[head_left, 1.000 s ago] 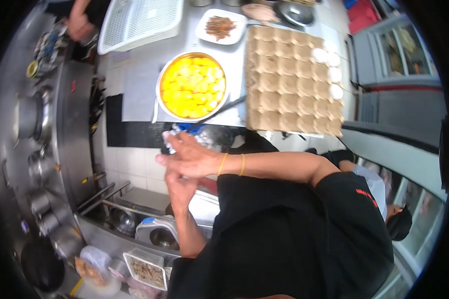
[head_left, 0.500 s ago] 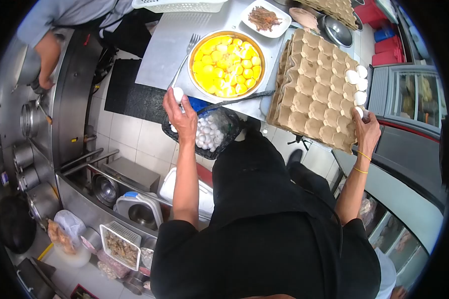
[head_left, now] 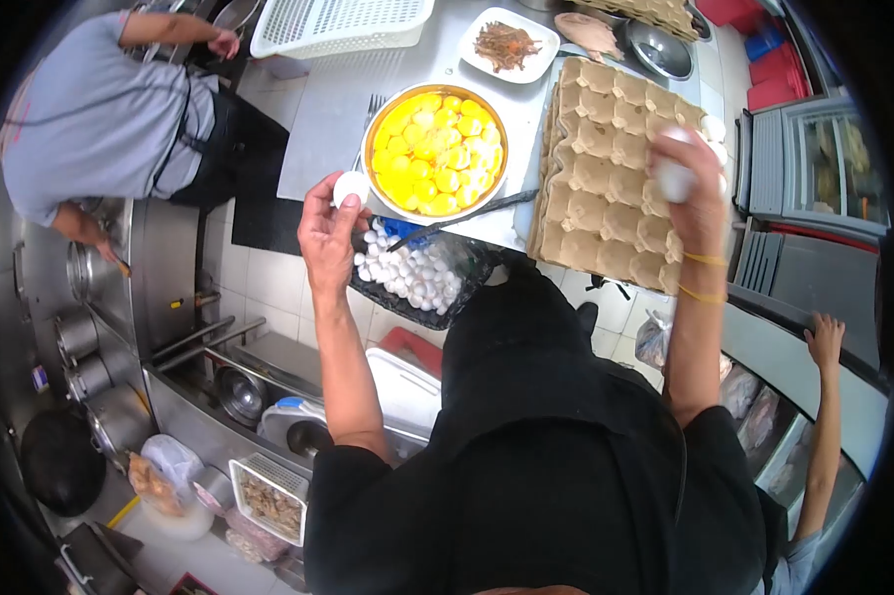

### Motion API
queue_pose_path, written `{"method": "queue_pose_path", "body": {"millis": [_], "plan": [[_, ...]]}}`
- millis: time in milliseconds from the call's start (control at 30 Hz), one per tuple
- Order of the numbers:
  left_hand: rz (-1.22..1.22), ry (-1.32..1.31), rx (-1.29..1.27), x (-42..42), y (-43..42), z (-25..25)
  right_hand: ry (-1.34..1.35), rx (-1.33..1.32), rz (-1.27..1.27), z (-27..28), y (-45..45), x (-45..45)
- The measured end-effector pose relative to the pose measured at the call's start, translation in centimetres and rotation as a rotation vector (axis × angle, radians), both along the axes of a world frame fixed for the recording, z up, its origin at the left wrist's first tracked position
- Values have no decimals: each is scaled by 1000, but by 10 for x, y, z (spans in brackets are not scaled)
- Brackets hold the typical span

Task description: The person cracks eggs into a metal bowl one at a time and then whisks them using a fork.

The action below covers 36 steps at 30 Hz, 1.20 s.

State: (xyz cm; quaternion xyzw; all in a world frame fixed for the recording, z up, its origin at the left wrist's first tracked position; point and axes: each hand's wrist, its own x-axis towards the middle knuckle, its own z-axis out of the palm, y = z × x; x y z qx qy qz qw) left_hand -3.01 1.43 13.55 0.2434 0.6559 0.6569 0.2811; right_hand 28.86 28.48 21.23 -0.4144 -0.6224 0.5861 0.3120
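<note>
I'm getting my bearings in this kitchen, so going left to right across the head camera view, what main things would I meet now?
Co-worker in a grey shirt, left hand holding an egg, bowl of yolks, stacked egg trays, glass-front fridge.

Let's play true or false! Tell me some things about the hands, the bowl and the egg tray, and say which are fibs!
1. The left hand holds a white egg. True.
2. The right hand holds nothing. False: it holds at least one white egg, a bit blurry.
3. The bowl has yellow yolks in it. True.
4. The fork is in the yolks. False: it's beside the bowl.
5. The egg tray is cardboard. True.
</note>
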Motion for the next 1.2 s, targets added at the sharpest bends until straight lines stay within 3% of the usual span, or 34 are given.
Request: {"method": "queue_pose_path", "body": {"millis": [33,67,133,200,300,400,667,767,800,833,933,1033,1133,1200], "plan": [[-70,-26,-2,-1,8,16,-196,-3,73,10,-11,-37],[-139,-53,-5,-2,16,29,-85,374,248,-12,-13,-69],[-218,-66,-5,-5,33,40,93,628,501,-13,-28,-127],[-278,-72,20,-10,51,44,107,900,579,-28,-35,-168],[-375,-61,-6,-19,65,40,-36,744,809,-27,-37,-194],[-387,-42,15,-15,72,37,9,710,803,-37,-30,-201],[-302,319,-242,-11,84,28,-61,885,845,-42,-22,-199],[-253,999,-388,-3,85,39,-327,967,776,-42,-20,-197],[-226,1010,-367,-1,83,40,-449,986,739,-41,-22,-197],[-195,1022,-347,-1,80,40,-363,999,609,-40,-24,-191],[-41,878,-302,6,61,48,-278,701,478,-20,-47,-170],[129,555,-294,14,13,43,-217,418,666,-11,-97,-143],[108,622,-461,33,-37,47,-244,268,856,-34,-147,-131],[68,829,-584,47,-63,43,-351,264,910,-51,-170,-136]]}}
